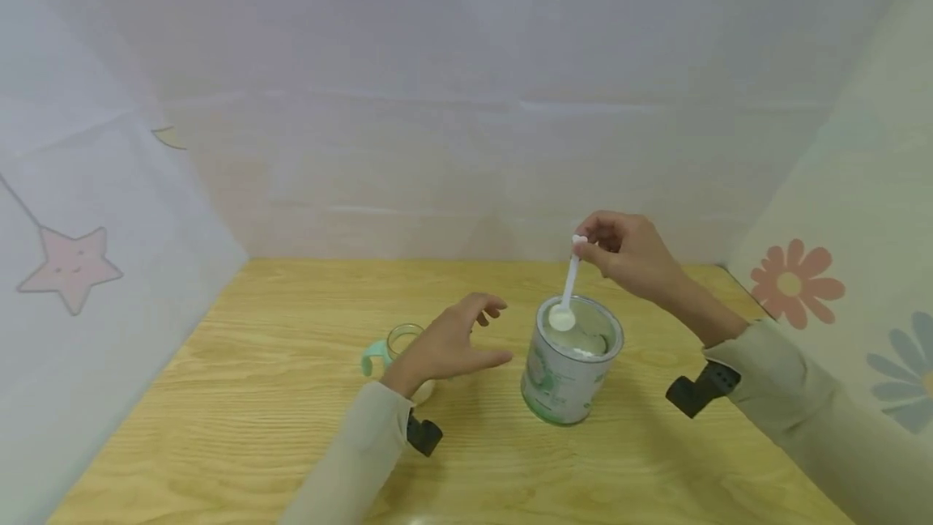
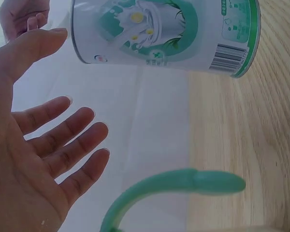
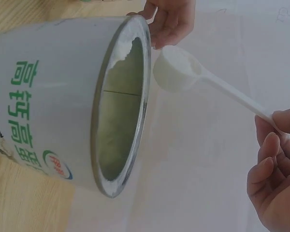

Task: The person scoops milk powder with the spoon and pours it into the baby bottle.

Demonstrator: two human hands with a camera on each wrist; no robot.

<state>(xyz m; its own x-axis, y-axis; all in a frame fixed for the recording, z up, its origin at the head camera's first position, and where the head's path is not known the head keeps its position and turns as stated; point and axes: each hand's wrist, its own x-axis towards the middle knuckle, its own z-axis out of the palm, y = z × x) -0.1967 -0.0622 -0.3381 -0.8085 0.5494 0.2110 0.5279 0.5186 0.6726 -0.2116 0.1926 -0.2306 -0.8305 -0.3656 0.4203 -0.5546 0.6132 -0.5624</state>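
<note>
Between thumb and fingers, my right hand [image 1: 632, 256] pinches the handle end of a white measuring scoop [image 3: 176, 70]. Pale powder fills the scoop's bowl, which is just above the open mouth of a milk powder tin [image 1: 561, 383]. This tin is white and green with a metal rim, and it stands upright. My left hand [image 1: 448, 344] is left of the tin, apart from it, with thumb and fingers spread and nothing in them. Behind the left wrist is a clear cup [image 1: 403, 336] with a mint green handle [image 2: 174, 182], partly hidden by the hand.
Everything stands on a light wooden table [image 1: 277, 363]. A pale cloth backdrop [image 1: 452, 144] rises at the back and both sides, with a pink star [image 1: 70, 266] on the left and flowers [image 1: 794, 283] on the right. Dark wrist cameras [image 1: 703, 387] hang under the sleeves.
</note>
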